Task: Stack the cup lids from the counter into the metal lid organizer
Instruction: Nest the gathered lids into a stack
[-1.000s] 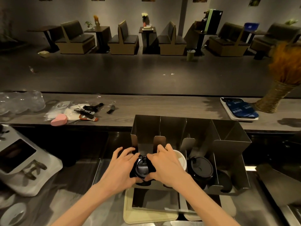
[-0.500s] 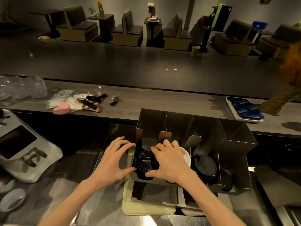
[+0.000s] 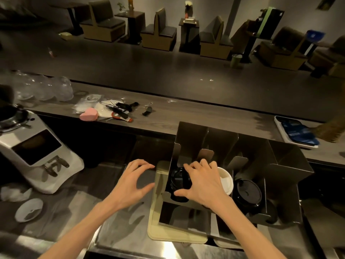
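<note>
Right hand (image 3: 203,182) fingers (image 3: 188,168) rest spread over the black lids (image 3: 179,182) in the organizer (image 3: 280,165). Left hand (image 3: 130,184), fingers apart, empty, hovers just left.

hands (image 3: 130,186): 2 | lid stacks (image 3: 179,181): 3 | organizer (image 3: 280,165): 1
</note>
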Demonstrator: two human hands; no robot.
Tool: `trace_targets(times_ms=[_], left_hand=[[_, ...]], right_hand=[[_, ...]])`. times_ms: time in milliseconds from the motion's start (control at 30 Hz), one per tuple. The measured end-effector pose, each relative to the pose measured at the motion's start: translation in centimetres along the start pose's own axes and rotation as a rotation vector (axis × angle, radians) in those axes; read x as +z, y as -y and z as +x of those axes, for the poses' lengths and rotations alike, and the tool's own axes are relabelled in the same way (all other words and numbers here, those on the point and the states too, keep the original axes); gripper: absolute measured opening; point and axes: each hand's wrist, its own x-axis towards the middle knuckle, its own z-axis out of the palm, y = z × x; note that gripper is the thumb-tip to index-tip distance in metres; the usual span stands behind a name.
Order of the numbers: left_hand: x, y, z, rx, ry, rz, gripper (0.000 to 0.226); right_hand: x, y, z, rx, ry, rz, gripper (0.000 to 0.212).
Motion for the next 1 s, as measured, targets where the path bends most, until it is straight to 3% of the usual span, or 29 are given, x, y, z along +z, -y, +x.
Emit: trace_targets(times_ms=[67,233,333,667,1000], left_hand=[[-0.9,0.7,-0.1,-0.009,-0.017,0.02,0.051],[-3.1,3.0,-0.9,-0.097,0.017,0.041,0.049],[-4.3,4.4,-1.7,-0.126,0.005,0.043,0.045],[-7.0,11.2,-9.4,-0.394,0.02,0.037,0.063],[-7.9,21.7,-16.6,-0.752,0.042,0.06,0.043]], right_hand=[[-0.5,0.4,0.0,0.008,-0.052,0.087,0.095],[-2.6,3.5,1.0,-0.05,-0.233,0.391,0.052],[-2.9,6.4,2.4,-0.118,-0.24,0.446,0.041],[2.8,18.4,8.1,-0.313,0.083,0.528,0.048],[10.5,29.5,15.5,-0.358,0.396,0.505,0.046]])
